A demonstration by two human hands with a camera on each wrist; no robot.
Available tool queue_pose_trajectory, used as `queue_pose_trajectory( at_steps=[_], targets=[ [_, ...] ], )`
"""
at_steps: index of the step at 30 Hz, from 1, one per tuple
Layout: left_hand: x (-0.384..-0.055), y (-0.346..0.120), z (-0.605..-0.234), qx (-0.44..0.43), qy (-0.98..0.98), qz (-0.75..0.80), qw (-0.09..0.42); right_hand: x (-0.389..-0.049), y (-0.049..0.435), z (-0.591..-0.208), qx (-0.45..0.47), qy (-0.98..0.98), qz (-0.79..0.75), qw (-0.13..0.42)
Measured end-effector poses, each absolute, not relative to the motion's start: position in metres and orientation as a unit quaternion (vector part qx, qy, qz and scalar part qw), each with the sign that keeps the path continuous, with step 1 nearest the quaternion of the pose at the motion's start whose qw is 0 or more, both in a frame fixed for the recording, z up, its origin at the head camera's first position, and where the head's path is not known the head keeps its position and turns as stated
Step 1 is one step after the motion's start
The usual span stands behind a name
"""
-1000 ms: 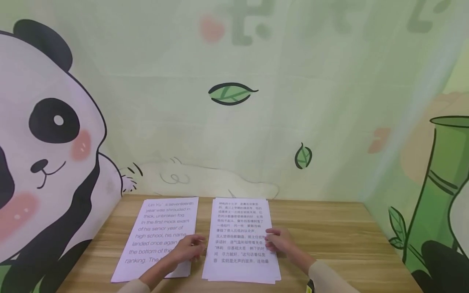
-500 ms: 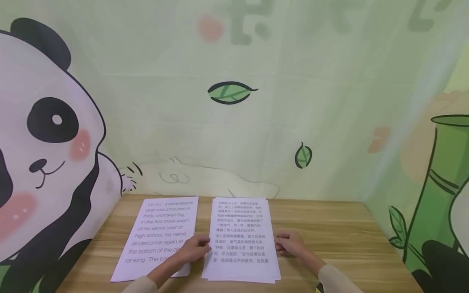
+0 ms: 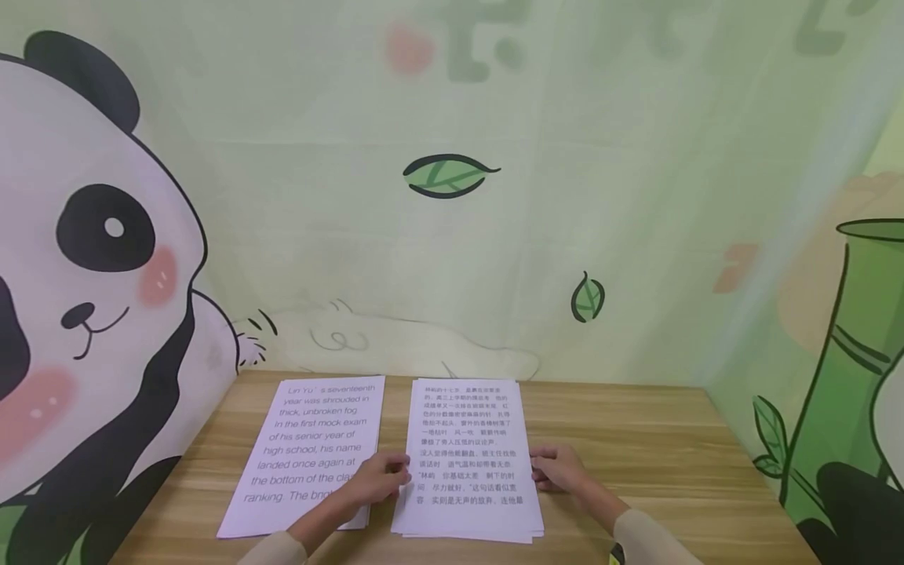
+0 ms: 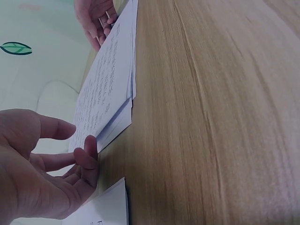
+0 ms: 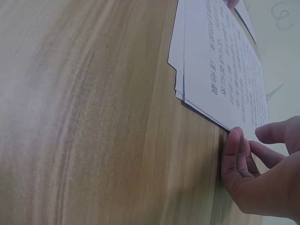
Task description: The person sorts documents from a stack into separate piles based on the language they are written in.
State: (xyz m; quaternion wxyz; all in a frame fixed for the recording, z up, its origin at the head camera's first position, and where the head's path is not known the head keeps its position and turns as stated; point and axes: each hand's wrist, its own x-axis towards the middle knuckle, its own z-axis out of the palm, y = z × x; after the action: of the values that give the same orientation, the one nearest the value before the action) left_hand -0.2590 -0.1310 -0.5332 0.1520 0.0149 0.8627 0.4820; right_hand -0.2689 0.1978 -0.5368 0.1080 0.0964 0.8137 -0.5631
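Observation:
In the head view, a stack of white paper sheets printed with Chinese text (image 3: pixel 468 439) lies between my two hands. My left hand (image 3: pixel 381 477) is at its left edge, the fingers bent and the thumb apart from them; in the left wrist view its fingertips (image 4: pixel 90 143) meet the paper's edge. At the opposite edge is my right hand (image 3: pixel 561 468). The right wrist view has its fingers (image 5: pixel 234 140) against the sheets' side, with the thumb (image 5: pixel 269 132) raised near the top sheet. Neither hand visibly pinches paper. Some lower sheets stick out unevenly.
A second paper stack with English text (image 3: pixel 311 431) lies to the left, partly covered by my left forearm. Both stacks rest on a wood-grain table (image 3: pixel 636 439). Behind it hangs a pale green backdrop (image 3: pixel 537 235) with a panda, leaves and bamboo.
My right hand has shifted right, from over the Chinese sheets to their right edge. My left hand has moved slightly right to the left edge. Both stacks look unmoved.

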Motion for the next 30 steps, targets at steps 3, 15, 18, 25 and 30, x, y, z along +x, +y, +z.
queue_pose_trajectory(
  at_steps=[3, 15, 18, 25, 30],
  targets=[
    [-0.259, -0.131, -0.533, 0.005, 0.853, 0.502, 0.144, -0.268, 0.199, -0.537, 0.097, 0.814, -0.562, 0.11],
    [-0.259, -0.128, -0.536, 0.0, 0.821, 0.56, 0.114, -0.267, 0.199, -0.533, 0.096, 0.817, -0.562, 0.084],
    [-0.259, -0.128, -0.538, -0.004, 0.814, 0.569, 0.115, -0.267, 0.199, -0.533, 0.1, 0.812, -0.568, 0.087],
    [-0.261, -0.128, -0.542, -0.026, 0.78, 0.612, 0.13, -0.267, 0.198, -0.538, 0.104, 0.779, -0.61, 0.105],
    [-0.263, -0.129, -0.546, -0.03, 0.776, 0.613, 0.147, -0.268, 0.199, -0.541, 0.099, 0.763, -0.628, 0.114]
  ],
)
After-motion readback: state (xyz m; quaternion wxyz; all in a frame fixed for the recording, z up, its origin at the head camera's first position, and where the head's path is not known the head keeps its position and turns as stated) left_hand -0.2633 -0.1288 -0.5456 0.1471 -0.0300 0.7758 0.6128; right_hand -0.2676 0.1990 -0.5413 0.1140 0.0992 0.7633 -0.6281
